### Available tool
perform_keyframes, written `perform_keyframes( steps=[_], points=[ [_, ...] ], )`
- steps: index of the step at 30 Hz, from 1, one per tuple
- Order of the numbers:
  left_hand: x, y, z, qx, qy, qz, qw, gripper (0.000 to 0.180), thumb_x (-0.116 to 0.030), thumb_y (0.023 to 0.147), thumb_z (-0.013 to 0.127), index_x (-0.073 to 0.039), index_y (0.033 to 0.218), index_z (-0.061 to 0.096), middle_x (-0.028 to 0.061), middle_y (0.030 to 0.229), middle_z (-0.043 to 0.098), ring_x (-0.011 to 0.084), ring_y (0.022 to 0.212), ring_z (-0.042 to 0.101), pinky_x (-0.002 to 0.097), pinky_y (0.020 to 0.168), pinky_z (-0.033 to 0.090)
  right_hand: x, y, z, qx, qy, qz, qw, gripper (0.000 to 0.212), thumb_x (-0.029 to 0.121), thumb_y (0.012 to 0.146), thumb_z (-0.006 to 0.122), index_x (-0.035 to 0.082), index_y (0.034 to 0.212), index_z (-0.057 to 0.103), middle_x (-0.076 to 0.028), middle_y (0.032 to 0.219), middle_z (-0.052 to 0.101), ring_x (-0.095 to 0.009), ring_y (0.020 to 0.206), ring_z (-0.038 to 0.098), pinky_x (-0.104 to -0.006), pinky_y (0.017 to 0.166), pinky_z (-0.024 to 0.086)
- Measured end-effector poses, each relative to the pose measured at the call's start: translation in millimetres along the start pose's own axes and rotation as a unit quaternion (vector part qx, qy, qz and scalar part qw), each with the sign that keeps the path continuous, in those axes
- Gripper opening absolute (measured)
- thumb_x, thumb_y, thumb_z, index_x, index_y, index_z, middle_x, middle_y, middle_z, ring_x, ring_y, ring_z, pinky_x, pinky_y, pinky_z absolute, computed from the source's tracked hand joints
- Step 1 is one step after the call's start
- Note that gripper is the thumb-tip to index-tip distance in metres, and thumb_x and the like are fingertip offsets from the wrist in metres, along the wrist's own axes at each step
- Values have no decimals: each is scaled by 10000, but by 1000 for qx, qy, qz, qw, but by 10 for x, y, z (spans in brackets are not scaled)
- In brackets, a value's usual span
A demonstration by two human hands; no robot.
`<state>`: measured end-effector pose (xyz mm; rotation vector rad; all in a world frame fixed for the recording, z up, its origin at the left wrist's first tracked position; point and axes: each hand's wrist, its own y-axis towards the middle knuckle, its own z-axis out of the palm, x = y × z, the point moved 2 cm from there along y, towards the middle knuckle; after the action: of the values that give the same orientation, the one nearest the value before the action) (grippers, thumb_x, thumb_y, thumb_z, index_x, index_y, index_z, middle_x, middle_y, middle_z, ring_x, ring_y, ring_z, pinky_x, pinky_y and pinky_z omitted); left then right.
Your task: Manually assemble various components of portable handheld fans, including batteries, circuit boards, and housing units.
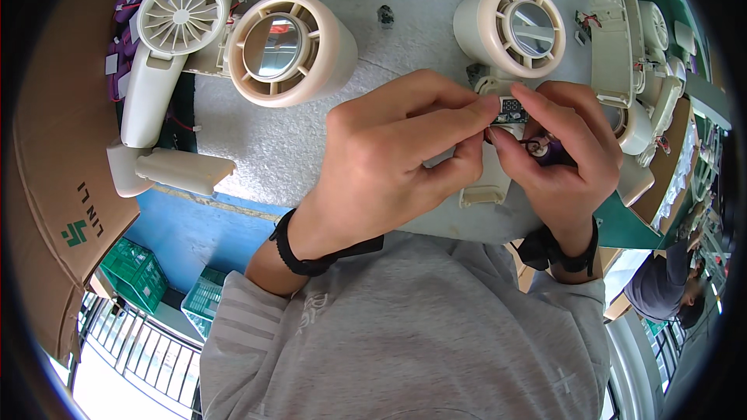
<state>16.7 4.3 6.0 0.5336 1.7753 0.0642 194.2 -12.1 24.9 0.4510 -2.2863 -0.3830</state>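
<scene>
A small circuit board [510,111] with a segmented display is pinched at its left edge by the thumb and fingers of my left hand [405,152]. My right hand [564,144] curls around a purple battery cell [554,152], and its thumb and index fingertips meet the board's right side. Dark wire shows between board and cell. Under both hands lies a cream handle shell [489,183], partly hidden. It appears to run up toward a cream fan head [510,29] with a round mirror-like centre; my hands cover much of the join.
A second fan head [289,48] and a finned fan with handle [180,19] lie left on the grey mat [405,47]. Purple cells [124,54] line the cardboard box [62,155]. More fan shells [615,47] crowd the right. A person [661,288] is at far right.
</scene>
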Motion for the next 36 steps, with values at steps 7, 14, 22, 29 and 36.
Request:
perform_keyframes(
  steps=[7, 14, 22, 29, 36],
  points=[
    [-9, -7, 15, -13, 9, 14, 1000, 306, 119, 675, 709, 4, 958, 730, 125, 862, 694, 175, 677, 672, 243, 593, 529, -13, 6, -9, 1, 9, -9, 1000, 444, 3, 587, 846, 51, 1012, 728, -68, 856, 637, -104, 612, 559, -221, 506, 442],
    [61, 3, -4, 5, -21, 7, 1000, 266, 80, 684, 713, -22, 930, 720, 96, 888, 668, 173, 692, 671, 256, 586, 545, 91, -22, -101, 58, 54, 118, 990, 356, -69, 642, 797, 13, 978, 712, -97, 916, 653, -142, 738, 621, -231, 589, 481],
    [39, 21, 4, 54, -94, -89, 990, 410, 146, 730, 644, -20, 1105, 667, 104, 978, 643, 124, 761, 652, 224, 647, 539, 32, -52, -86, 28, 22, 71, 997, 261, -44, 675, 800, 32, 914, 729, -71, 855, 644, -94, 593, 570, -218, 490, 432],
    [54, 19, 43, 72, -97, -108, 987, 455, 143, 777, 596, -33, 1196, 619, 81, 903, 652, 109, 732, 656, 231, 643, 536, 68, -70, -109, 42, -14, 65, 997, 294, -76, 673, 784, 2, 951, 725, -96, 911, 657, -133, 712, 608, -238, 577, 473],
    [28, 38, 30, 96, -102, -153, 978, 433, 122, 808, 592, -39, 1210, 609, 57, 786, 650, 103, 711, 661, 224, 636, 526, 127, -99, -90, 27, -56, 47, 997, 284, -61, 698, 779, 4, 970, 734, -93, 912, 657, -139, 708, 607, -237, 578, 471]
  ],
)
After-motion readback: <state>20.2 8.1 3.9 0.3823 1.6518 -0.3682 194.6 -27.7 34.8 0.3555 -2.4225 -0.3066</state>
